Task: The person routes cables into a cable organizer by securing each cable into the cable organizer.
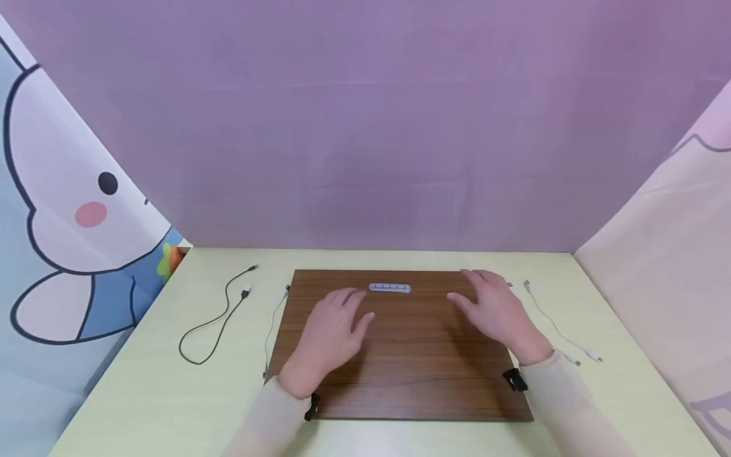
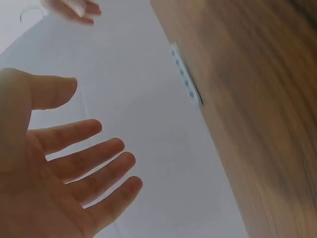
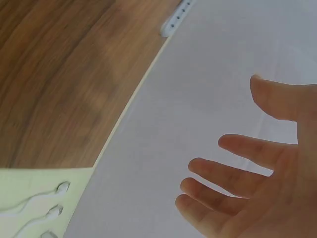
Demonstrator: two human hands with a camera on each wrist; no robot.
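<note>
A brown wood-grain board [image 1: 411,355] lies on the pale table, and a small light-grey slotted strip, like a cable organizer [image 1: 389,288], sits near its far edge. My left hand [image 1: 331,333] hovers over the board's left half, fingers spread and relaxed, holding nothing. Over the right edge of the board is my right hand [image 1: 499,311], likewise relaxed with nothing in it. Both wrist views show the palms bare: the left hand [image 2: 64,163] and the right hand [image 3: 252,178] have thumbs apart from their fingers. The strip [image 2: 185,77] stands apart from both hands.
On the table's left lies a black USB cable [image 1: 200,327], with a white cable [image 1: 273,324] close beside the board. To the right are white cables [image 1: 554,324], partly hidden by my right hand and sleeve. A purple backdrop [image 1: 377,127] rises behind the table [image 1: 143,381].
</note>
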